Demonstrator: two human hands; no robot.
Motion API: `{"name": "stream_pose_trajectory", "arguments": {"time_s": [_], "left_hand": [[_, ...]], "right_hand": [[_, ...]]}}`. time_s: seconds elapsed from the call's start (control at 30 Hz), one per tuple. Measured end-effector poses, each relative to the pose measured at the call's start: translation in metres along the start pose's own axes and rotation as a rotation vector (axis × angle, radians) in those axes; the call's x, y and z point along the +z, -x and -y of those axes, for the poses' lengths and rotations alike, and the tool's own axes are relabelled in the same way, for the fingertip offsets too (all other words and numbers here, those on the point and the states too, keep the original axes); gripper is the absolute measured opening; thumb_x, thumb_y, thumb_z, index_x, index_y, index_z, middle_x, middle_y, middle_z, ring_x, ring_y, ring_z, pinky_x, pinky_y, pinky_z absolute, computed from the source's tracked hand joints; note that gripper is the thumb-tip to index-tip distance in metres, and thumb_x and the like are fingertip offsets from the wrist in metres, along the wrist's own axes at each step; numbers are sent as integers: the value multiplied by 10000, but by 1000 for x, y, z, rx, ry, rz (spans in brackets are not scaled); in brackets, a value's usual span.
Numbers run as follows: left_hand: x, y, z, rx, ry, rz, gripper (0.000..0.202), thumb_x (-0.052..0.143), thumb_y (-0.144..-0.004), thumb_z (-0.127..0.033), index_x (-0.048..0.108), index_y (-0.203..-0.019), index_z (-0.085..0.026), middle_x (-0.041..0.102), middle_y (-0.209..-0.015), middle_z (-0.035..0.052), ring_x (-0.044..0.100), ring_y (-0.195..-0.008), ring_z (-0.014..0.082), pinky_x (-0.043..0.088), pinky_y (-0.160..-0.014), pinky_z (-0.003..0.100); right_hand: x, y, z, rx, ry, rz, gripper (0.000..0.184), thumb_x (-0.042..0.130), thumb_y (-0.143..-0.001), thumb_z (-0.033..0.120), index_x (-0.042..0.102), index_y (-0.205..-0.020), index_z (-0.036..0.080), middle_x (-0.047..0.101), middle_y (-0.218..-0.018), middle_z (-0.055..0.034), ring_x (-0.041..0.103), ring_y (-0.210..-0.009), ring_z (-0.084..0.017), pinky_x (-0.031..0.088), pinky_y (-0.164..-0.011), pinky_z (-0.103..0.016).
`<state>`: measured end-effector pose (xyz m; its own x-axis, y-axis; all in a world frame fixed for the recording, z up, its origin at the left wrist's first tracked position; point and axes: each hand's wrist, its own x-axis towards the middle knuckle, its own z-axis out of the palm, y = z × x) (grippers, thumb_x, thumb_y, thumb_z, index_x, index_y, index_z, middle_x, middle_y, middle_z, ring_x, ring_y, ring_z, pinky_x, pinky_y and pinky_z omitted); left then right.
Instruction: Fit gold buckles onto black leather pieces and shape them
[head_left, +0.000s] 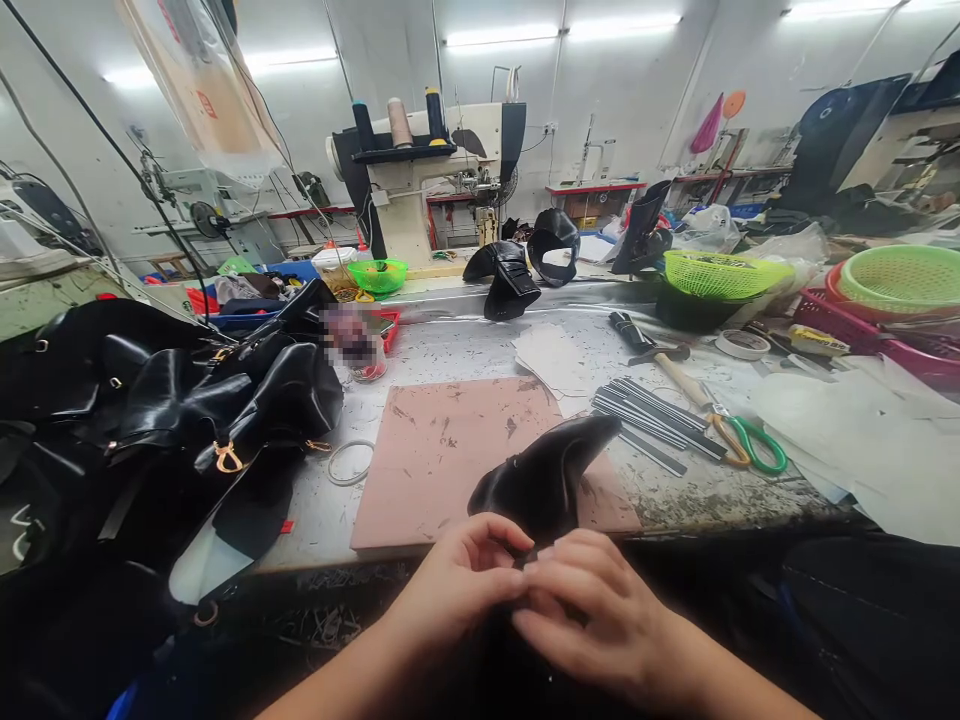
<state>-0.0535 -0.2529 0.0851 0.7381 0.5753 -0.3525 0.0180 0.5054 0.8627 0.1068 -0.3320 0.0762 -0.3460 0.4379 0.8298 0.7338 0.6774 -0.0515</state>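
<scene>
- Fingertips of the left hand point(459, 582) and the right hand point(596, 612) meet at the bottom of the view, curled inward and pinched on the lower edge of a black leather piece point(551, 475).
- Both hands sit just off the near edge of the worktable point(465, 350), the bare forearms coming in from below.
- From the pinch, the black leather piece rises and curves to a pointed tip on the right, over the near right corner of a scuffed pink mat point(442, 450).
- Right of the mat lie a bundle of black strips point(645, 410), a hammer point(670, 364) and scissors point(750, 442) with green handles.
- Left of the mat lies a metal ring point(349, 462), just beside a heap of black bags point(150, 400).
- Farther back stand a green basket point(720, 272) and a sewing machine point(442, 165).
</scene>
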Motion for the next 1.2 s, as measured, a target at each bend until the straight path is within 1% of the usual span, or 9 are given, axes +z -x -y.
{"name": "stream_pose_trajectory", "arguments": {"time_s": [0.13,0.2,0.37,0.47,0.6,0.8,0.93,1.03,1.2], "left_hand": [[4,3,1,-22,-81,-97,269,724,-612,-274,613,-823,-148,595,-634,-14,452,-496,65,339,-507,188],[6,7,-3,1,-268,-108,206,644,-659,-226,640,-850,-149,594,-630,-19,480,-541,85,372,-546,200],[7,11,-2,93,-704,-97,231,496,-711,-156,667,-866,-166,646,-729,9,547,-663,144,417,-625,250],[6,11,3,90,-595,-84,232,490,-652,-107,636,-824,-160,627,-753,3,547,-694,139,424,-646,244],[8,12,6,85,-330,-98,170,553,-612,-118,579,-777,-151,561,-716,-20,510,-666,107,407,-606,207],[13,12,8,77,-190,-136,174,624,-651,-214,517,-773,-154,503,-649,-42,430,-520,62,335,-434,156],[15,15,7,77,-124,-118,229,640,-627,-258,516,-789,-155,514,-700,-29,451,-493,52,399,-448,174],[15,18,7,76,-178,-88,241,621,-617,-212,541,-835,-150,548,-736,-10,485,-515,58,421,-497,188],[15,20,10,224,-601,-134,207,577,-697,-153,592,-903,-166,604,-809,18,522,-614,102,442,-580,222]], "right_hand": [[-7,-8,5,-77,-95,164,160,537,-823,71,662,-837,170,696,-723,-17,601,-634,-136,477,-545,-277],[-8,-9,7,18,-251,219,156,495,-865,97,630,-917,154,689,-696,-39,586,-590,-143,480,-524,-280],[-4,-3,18,311,-548,130,111,463,-919,202,560,-970,225,650,-709,-32,603,-636,-132,521,-601,-247],[-1,2,24,483,-591,97,27,525,-890,218,543,-895,238,624,-666,5,604,-602,-111,519,-582,-204],[-2,6,28,759,-600,-14,92,617,-823,208,538,-863,234,632,-683,27,615,-559,-92,518,-528,-158],[-4,2,28,608,-457,17,228,606,-805,112,606,-998,234,714,-757,-10,672,-612,-129,557,-592,-199],[-4,0,29,535,-408,7,290,558,-789,46,598,-1009,230,722,-760,-16,676,-622,-137,560,-594,-214],[-6,1,28,630,-413,10,207,566,-787,69,621,-927,211,720,-741,-29,677,-606,-144,556,-563,-208],[-8,-1,27,884,-493,86,94,560,-797,165,586,-710,190,659,-615,-17,621,-512,-131,515,-478,-198]]}}
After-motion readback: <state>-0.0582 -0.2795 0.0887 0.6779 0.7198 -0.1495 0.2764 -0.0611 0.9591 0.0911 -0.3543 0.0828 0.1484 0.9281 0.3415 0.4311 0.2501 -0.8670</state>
